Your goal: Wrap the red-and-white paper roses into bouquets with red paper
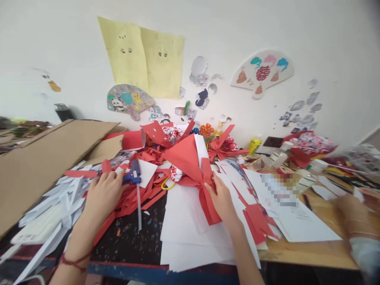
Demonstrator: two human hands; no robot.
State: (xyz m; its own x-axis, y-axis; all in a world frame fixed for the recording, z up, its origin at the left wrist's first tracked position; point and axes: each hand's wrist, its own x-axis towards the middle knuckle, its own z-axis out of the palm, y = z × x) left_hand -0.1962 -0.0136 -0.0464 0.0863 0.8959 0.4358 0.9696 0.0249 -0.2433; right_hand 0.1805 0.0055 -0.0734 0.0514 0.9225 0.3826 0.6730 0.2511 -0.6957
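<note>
My left hand (102,194), palm down over the paper scraps, has its fingers curled at the handle of a blue glue gun (135,172). A clear glue stick (139,208) sticks out of the gun toward me. My right hand (221,198) pinches a folded red paper bouquet wrapper (185,156) at its gathered waist, thumb on top. The wrapper fans out away from me, with a white strip along one edge. Its tail lies over white paper sheets (190,233). Yellow-handled scissors (166,184) and a red-and-white paper flower (175,173) lie just left of it.
Red strips (139,194) and white strips (67,198) are heaped at left beside a large cardboard sheet (50,158). Wrapped bouquets (311,142) and a yellow bottle (254,145) stand along the wall. Another person's blurred hand (350,209) is at the right edge.
</note>
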